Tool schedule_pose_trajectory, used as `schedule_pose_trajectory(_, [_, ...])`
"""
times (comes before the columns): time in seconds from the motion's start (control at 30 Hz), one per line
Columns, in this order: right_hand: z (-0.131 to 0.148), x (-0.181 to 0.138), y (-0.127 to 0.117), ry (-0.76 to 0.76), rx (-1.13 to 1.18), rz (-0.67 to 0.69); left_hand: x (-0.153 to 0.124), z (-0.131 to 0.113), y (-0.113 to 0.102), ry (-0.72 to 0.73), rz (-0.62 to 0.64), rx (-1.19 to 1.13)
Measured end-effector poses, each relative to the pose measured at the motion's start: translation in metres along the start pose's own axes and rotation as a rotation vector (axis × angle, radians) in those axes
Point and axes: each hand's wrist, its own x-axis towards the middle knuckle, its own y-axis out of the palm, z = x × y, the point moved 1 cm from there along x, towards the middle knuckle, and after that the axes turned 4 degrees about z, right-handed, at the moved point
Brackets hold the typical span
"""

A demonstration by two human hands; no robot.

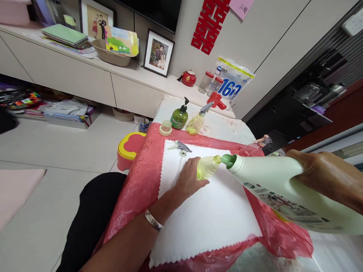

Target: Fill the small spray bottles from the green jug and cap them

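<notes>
My left hand (188,178) is wrapped around the small yellowish bottle (206,168), its open neck tipped toward the right above the white mat (204,216). My right hand (315,167) grips the big pale-green jug (270,170), its spout (228,161) right at that neck; whether they touch or liquid runs, I can't make out. I'd call this the pouring step. The next move calls for a slow tilt, both mouths kept lined up.

I'm standing in a home's living room: framed couple photographs (159,54) are sitting on a TV cabinet (75,78), red double-happiness cutouts (212,22) decorating the wall (190,18).
</notes>
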Motion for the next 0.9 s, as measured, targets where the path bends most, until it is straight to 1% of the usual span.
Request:
schedule_pose_trajectory(0.1, [-0.0009, -0.0002, 0.0006, -0.02, -0.001, -0.01, -0.0001, 0.0008, 0.0005, -0.004, 0.007, 0.007])
schedule_pose_trajectory(0.23, [-0.0008, -0.0004, -0.0003, -0.004, 0.013, 0.0, 0.0, -0.0007, 0.0004, 0.001, 0.001, 0.001])
schedule_pose_trajectory(0.5, [0.0049, -0.0027, -0.0056, 0.025, -0.009, 0.03, 0.0004, -0.0084, -0.0035, -0.073, 0.035, -0.009])
schedule_pose_trajectory(0.7, [0.0025, -0.0009, -0.0024, 0.018, 0.003, 0.028, 0.0008, -0.0035, -0.0008, -0.029, 0.01, -0.012])
schedule_pose_trajectory(0.9, [-0.0006, -0.0007, -0.0014, 0.024, 0.004, 0.019, 0.0009, -0.0005, 0.0004, -0.023, 0.002, -0.009])
